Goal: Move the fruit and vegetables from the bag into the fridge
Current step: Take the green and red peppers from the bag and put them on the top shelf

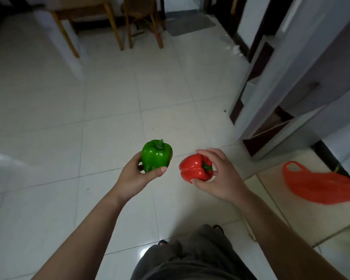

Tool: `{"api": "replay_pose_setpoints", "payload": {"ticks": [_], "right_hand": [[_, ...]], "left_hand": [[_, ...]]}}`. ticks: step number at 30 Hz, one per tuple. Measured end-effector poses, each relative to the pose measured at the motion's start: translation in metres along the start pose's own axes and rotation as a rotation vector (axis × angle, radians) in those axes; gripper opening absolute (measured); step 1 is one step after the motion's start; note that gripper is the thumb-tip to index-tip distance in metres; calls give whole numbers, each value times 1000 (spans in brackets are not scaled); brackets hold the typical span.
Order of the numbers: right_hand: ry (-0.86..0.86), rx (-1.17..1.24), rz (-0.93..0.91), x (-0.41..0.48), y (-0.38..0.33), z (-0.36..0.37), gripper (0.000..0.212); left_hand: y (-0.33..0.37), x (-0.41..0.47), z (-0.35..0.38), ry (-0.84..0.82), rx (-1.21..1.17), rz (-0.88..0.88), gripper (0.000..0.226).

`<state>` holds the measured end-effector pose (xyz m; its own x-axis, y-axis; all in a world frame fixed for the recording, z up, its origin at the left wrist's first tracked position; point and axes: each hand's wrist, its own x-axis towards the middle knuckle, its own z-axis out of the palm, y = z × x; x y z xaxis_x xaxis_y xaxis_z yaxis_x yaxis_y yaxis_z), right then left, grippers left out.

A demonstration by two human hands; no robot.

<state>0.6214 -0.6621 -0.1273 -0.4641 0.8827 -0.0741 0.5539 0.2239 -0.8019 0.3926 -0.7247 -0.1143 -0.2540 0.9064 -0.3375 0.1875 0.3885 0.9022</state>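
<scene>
My left hand (132,178) holds a green bell pepper (156,155) upright, stem up, above the white tiled floor. My right hand (222,178) grips a red bell pepper (195,168) lying on its side, stem toward my palm. The two peppers hang side by side, a small gap between them. A red plastic bag (319,185) lies flat on the floor at the right, handles toward the fridge. The grey fridge (303,63) stands at the right with its door (251,93) swung open toward me; its inside is mostly hidden.
Two wooden stools (143,21) and a wooden table leg (65,33) stand at the back. A grey mat (190,24) lies by a far doorway. A white edge (0,158) juts in at the left. My legs and sandals (190,249) are below.
</scene>
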Motion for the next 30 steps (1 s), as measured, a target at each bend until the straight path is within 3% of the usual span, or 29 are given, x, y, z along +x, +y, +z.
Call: {"api": "replay_pose_setpoints", "payload": {"ticks": [9, 16, 25, 30], "right_hand": [[-135, -86, -120, 93, -69, 50, 82], [-148, -81, -119, 201, -86, 60, 89], [56, -56, -158, 371, -82, -7, 70], [190, -36, -100, 433, -72, -41, 75]], "left_hand": [[-17, 28, -92, 169, -80, -49, 60], [8, 129, -133, 196, -81, -19, 62], [107, 319, -133, 35, -82, 73, 63], [145, 403, -121, -72, -104, 103, 67]]}}
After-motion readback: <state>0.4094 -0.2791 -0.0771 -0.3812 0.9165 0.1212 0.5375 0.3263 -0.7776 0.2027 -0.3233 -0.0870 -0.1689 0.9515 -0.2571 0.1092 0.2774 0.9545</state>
